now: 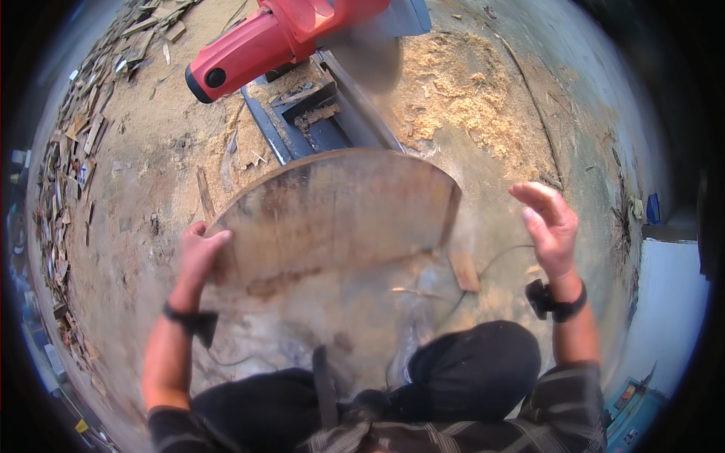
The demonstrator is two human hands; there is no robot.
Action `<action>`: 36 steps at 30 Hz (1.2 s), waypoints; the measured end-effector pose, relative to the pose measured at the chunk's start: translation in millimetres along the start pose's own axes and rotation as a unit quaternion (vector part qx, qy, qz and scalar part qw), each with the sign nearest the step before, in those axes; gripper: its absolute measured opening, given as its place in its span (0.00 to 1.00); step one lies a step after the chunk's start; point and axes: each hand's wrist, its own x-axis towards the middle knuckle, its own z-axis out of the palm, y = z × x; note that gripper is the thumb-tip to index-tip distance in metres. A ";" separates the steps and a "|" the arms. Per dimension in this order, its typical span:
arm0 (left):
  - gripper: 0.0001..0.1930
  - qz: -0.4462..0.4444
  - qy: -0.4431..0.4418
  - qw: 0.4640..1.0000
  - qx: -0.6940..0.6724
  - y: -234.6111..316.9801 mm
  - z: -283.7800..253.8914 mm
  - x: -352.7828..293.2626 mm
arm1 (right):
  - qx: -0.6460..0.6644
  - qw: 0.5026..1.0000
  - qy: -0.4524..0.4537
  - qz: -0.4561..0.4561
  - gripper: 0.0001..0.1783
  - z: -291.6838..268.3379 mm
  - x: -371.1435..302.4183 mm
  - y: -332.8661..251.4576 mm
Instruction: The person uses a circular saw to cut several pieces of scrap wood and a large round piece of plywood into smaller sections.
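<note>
Left hand (201, 253): brown, arc-edged wooden board (340, 211) is clamped — gripped at its left end.
Right hand (551, 230): held beside the board — its grip is parted.

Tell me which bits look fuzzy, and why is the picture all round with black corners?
In the head view, the round grey metal saw blade is smeared, perhaps by motion; there too, the lower edge of the curved brown wooden board is soft, the red-and-black saw handle crisper; the head view's fisheye lens makes the round picture and black corners.
</note>
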 end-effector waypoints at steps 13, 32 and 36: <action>0.15 -0.203 0.018 0.976 -0.072 -112.0 20.5 -9.2 | 0.069 0.969 0.070 0.225 0.11 -34.7 -60.8 31.0; 0.15 -0.267 0.046 0.922 -0.275 -130.7 35.5 3.2 | 0.007 0.999 0.008 0.046 0.14 42.2 48.3 -99.3; 0.17 -0.266 0.054 0.911 -0.310 -126.3 27.8 12.4 | 0.033 0.997 0.026 -0.064 0.20 72.9 77.0 -114.0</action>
